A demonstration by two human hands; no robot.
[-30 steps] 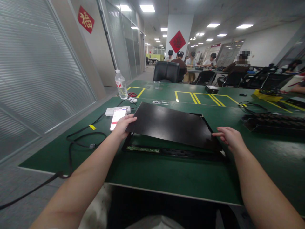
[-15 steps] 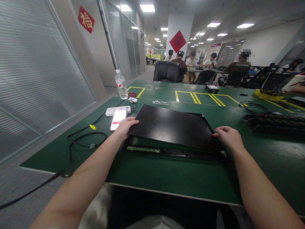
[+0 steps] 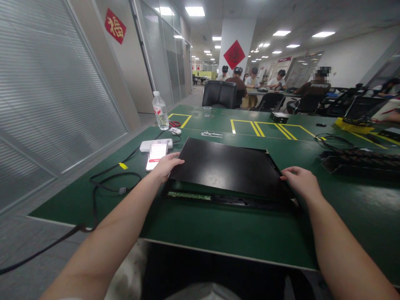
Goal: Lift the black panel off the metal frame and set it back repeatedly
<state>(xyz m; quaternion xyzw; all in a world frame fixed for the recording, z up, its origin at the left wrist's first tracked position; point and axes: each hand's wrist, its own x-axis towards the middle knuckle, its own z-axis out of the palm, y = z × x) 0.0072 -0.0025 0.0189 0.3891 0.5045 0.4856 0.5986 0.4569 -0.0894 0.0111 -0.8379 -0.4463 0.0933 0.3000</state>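
A thin, glossy black panel (image 3: 225, 166) lies tilted over a dark frame, its near edge raised above the frame's near strip. Thumb on top and fingers beneath, my left hand (image 3: 168, 165) is closed on the panel's left edge. At the right edge my right hand (image 3: 301, 181) pinches with its fingertips; whether they also touch the frame side (image 3: 274, 163) there cannot be made out. A green circuit board (image 3: 189, 195) shows in the frame's near strip (image 3: 243, 201). Most of the frame is hidden under the panel.
Left of the panel are a lit phone (image 3: 157, 155), a white power strip (image 3: 146, 146), a looped black cable (image 3: 114, 177) and a water bottle (image 3: 160, 111). Beyond it sit a caliper-like tool (image 3: 211, 134) and red scissors (image 3: 175, 123). Dark parts (image 3: 359, 160) lie right. Several people sit farther back.
The view has shifted very slightly. Both hands keep their hold on the panel, which has hardly moved.
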